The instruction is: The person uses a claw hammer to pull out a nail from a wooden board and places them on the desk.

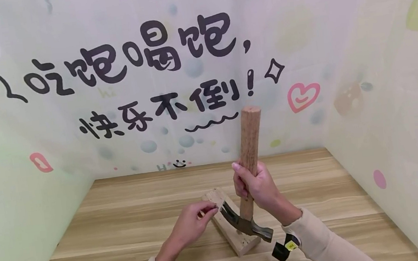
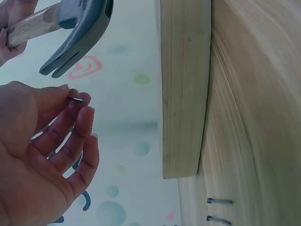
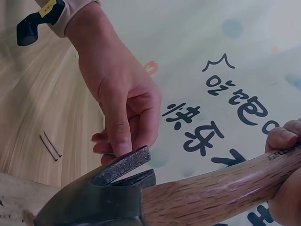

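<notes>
In the head view my right hand (image 1: 256,185) grips the wooden handle of a claw hammer (image 1: 250,151). The handle points up and the metal head hangs low over a wooden block (image 1: 242,241), its claw turned toward my left hand (image 1: 195,223). Thumb and forefinger of that left hand pinch a thin nail (image 2: 76,100), mostly hidden by the fingers. This hand is at the block's left side, close to the claw tips. In the right wrist view the split claw (image 3: 127,169) partly covers the pinching fingertips.
Two loose nails (image 3: 49,146) lie on the wood-grain table (image 1: 126,219), beyond the far end of the block in the left wrist view. Printed backdrop walls (image 1: 131,9) enclose the table at the back and both sides.
</notes>
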Tool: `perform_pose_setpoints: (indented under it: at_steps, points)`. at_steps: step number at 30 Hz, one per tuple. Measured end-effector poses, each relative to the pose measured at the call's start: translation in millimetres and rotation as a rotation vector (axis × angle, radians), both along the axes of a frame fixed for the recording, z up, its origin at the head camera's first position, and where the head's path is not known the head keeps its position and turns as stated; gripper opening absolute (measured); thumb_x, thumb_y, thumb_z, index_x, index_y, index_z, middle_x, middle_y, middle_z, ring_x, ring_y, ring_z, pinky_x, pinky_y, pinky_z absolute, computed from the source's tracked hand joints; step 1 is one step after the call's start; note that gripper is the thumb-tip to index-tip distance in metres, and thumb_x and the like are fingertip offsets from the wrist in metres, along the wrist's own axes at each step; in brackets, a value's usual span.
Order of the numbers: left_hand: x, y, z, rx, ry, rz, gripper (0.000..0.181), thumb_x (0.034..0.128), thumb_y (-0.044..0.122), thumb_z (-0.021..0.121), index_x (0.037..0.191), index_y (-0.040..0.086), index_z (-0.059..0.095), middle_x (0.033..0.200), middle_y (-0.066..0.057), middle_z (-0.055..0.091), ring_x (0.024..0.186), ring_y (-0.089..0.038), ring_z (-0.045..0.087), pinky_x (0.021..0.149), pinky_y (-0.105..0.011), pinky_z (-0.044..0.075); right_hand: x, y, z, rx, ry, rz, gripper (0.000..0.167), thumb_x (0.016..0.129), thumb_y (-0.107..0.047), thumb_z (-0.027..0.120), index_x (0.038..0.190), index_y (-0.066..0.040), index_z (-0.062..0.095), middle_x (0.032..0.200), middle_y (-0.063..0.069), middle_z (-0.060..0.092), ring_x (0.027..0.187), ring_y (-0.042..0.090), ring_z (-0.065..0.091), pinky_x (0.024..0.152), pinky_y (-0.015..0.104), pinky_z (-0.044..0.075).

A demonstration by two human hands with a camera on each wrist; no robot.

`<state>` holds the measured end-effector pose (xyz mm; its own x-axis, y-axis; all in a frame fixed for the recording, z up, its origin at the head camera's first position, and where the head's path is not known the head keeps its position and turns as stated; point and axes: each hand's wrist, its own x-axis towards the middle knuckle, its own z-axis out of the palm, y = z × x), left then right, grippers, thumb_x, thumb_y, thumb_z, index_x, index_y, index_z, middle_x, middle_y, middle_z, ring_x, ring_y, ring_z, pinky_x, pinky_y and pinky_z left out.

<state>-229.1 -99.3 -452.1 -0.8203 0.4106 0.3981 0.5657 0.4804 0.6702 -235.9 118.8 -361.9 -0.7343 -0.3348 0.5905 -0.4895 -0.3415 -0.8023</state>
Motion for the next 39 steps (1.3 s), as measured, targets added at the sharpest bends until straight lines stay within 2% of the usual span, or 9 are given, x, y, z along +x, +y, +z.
perform_pose_setpoints:
  at_steps: [6, 9, 14, 20, 24, 30, 39]
  points:
    - [-2.2, -15.6, -3.9, -0.039, -0.052, 0.099, 0.009, 0.0949, 0.012, 0.067, 0.098, 0.009, 0.075, 0.087, -0.001, 0.072, 0.072, -0.003, 0.058, 0.065, -0.022, 0.051, -2.7, 0.1, -8.5, 0.021, -0.029, -0.036, 0.036, 0.104, -0.011, 0.046, 0.070, 0.000, 0.042, 0.053, 0.013, 0.038, 0.040, 0.019, 0.038, 0.039, 0.030, 0.037]
    - [-4.1, -24.4, -7.5, -0.065, -0.066, 0.169, 0.008, 0.0939, 0.011, 0.067, 0.097, 0.009, 0.074, 0.085, 0.001, 0.071, 0.074, -0.005, 0.060, 0.065, -0.022, 0.050, -4.2, 0.2, -11.7, 0.026, -0.046, -0.043, 0.038, 0.104, -0.013, 0.047, 0.069, 0.000, 0.043, 0.052, 0.013, 0.038, 0.040, 0.019, 0.038, 0.039, 0.029, 0.037]
    - [-9.9, -39.3, -17.5, -0.082, -0.107, 0.290, 0.006, 0.0916, 0.009, 0.070, 0.095, 0.007, 0.074, 0.081, 0.000, 0.070, 0.072, -0.008, 0.058, 0.063, -0.023, 0.048, -6.9, -1.8, -17.5, 0.027, -0.058, -0.048, 0.039, 0.104, -0.011, 0.047, 0.068, 0.002, 0.042, 0.052, 0.014, 0.037, 0.039, 0.019, 0.037, 0.038, 0.030, 0.035]
    - [-15.5, -52.8, -31.6, -0.139, -0.129, 0.399, 0.005, 0.0894, 0.011, 0.072, 0.090, 0.006, 0.073, 0.077, 0.005, 0.067, 0.071, -0.007, 0.058, 0.065, -0.028, 0.049, -8.9, -5.1, -23.0, 0.034, -0.055, -0.054, 0.040, 0.104, -0.012, 0.048, 0.067, 0.003, 0.042, 0.052, 0.014, 0.037, 0.040, 0.020, 0.037, 0.039, 0.030, 0.035]
    - [-16.4, -59.5, -36.7, -0.203, -0.174, 0.445, 0.005, 0.0874, 0.012, 0.071, 0.082, 0.010, 0.072, 0.071, 0.006, 0.064, 0.065, -0.008, 0.056, 0.059, -0.029, 0.046, -9.6, -6.8, -25.6, 0.043, -0.051, -0.056, 0.040, 0.104, -0.013, 0.048, 0.067, 0.001, 0.042, 0.052, 0.012, 0.038, 0.040, 0.019, 0.038, 0.040, 0.029, 0.036]
    - [-16.3, -63.6, -38.6, -0.279, -0.227, 0.514, 0.014, 0.0821, 0.009, 0.073, 0.072, 0.014, 0.065, 0.066, 0.005, 0.057, 0.060, -0.011, 0.050, 0.052, -0.028, 0.040, -9.8, -6.4, -27.4, 0.054, -0.058, -0.058, 0.036, 0.104, -0.012, 0.048, 0.071, 0.003, 0.043, 0.053, 0.013, 0.039, 0.041, 0.018, 0.039, 0.040, 0.029, 0.037]
    - [-18.5, -64.4, -43.9, -0.329, -0.247, 0.550, 0.012, 0.0835, 0.011, 0.074, 0.074, 0.011, 0.066, 0.068, 0.002, 0.059, 0.059, -0.012, 0.052, 0.051, -0.028, 0.041, -7.8, -5.7, -30.9, 0.092, -0.053, -0.080, 0.032, 0.104, -0.010, 0.048, 0.076, 0.004, 0.044, 0.053, 0.017, 0.040, 0.041, 0.019, 0.041, 0.041, 0.030, 0.039]
